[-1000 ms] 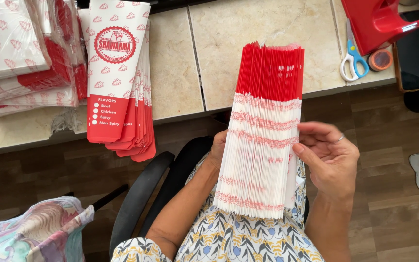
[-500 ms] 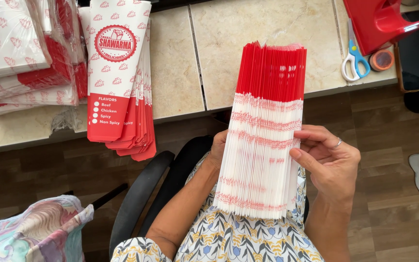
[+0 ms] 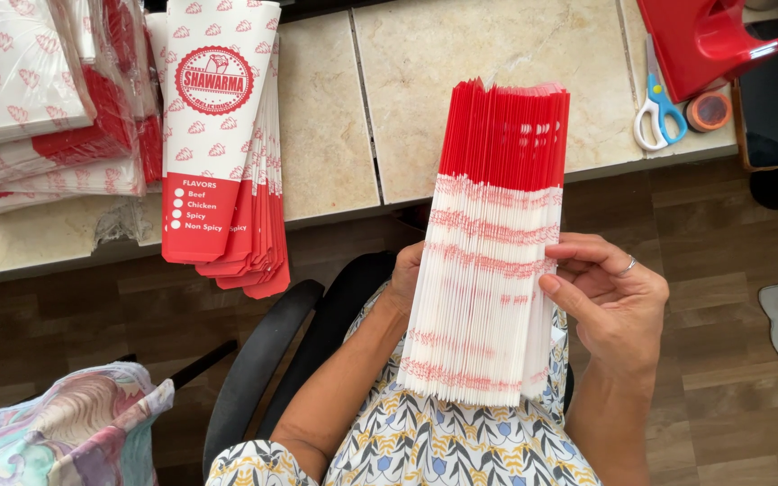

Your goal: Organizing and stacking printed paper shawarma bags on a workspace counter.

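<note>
Beige stone tiles cover the counter [image 3: 479, 81] at the top of the view, and below its edge lies a dark brown wooden floor [image 3: 704, 297]. The person sits on a black chair [image 3: 272, 360] and holds a thick stack of flat paper sleeves, white with red tops and red print [image 3: 488, 243], upright over the lap, its upper end reaching in front of the counter edge.

The right hand [image 3: 610, 306] is half open: the thumb presses on the near face of the stack and the fingers curl around its right side. The left hand [image 3: 404, 274] is mostly hidden behind the stack; only some fingers show at the left edge, so I cannot tell how firmly it grips.

On the counter, a second pile of the same red and white paper sleeves [image 3: 222, 153] hangs partly over the edge, and wrapped bundles of sleeves [image 3: 29, 99] lie to the left. White-handled scissors [image 3: 657, 108], a small roll of tape [image 3: 709, 110] and a red plastic tape dispenser [image 3: 695, 40] are at the right.

I think the main risk is that the stack fans out or slips. The sleeves are thin and smooth, and they are pinched only at the sides, so a loose grip could let the middle ones slide down to the floor. The overhanging pile could also tip off if something pushes it.
</note>
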